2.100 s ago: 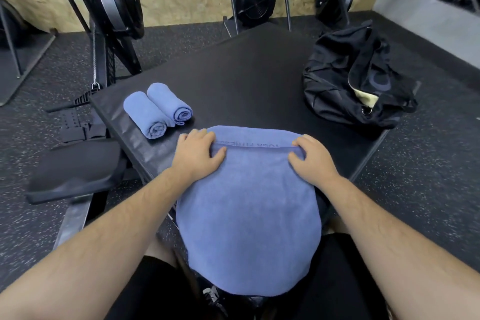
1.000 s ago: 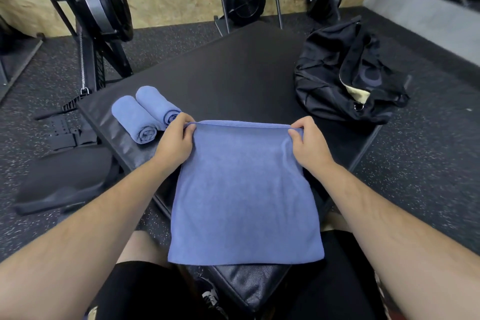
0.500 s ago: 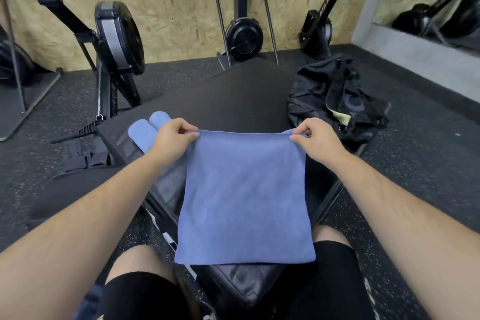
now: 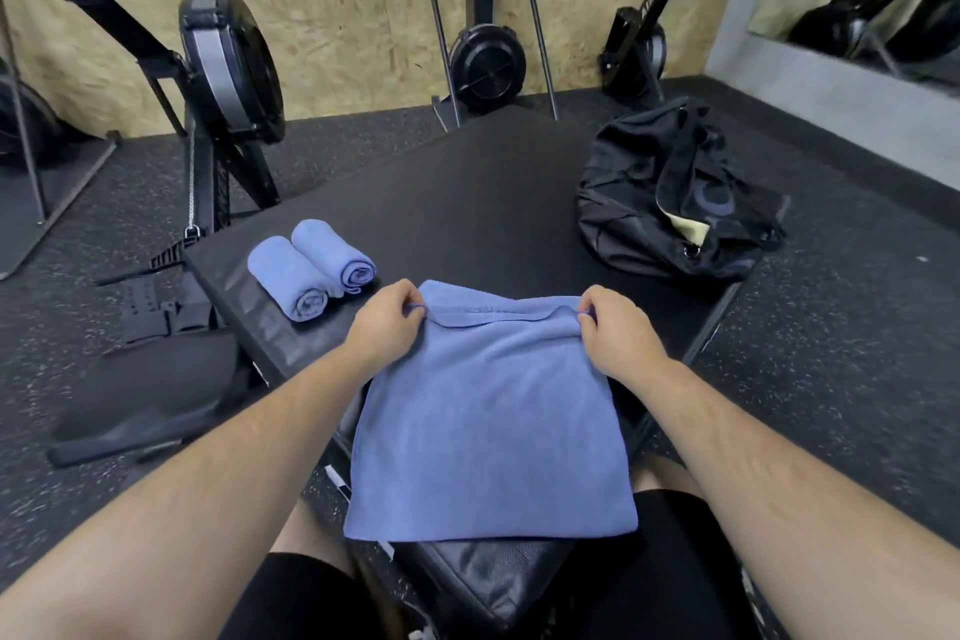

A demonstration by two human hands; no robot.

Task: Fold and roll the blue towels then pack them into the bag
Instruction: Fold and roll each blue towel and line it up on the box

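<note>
Pinching hard: my left hand (image 4: 387, 322) grips one far corner of the blue towel (image 4: 488, 421) and my right hand (image 4: 615, 327) the other, fingers curled on the hem. Head view: the towel lies folded on the near end of the black pad (image 4: 467, 203). Two rolled towels (image 4: 291, 276) sit touching at the left, and the black bag (image 4: 670, 203) gapes open at the far right.
</note>
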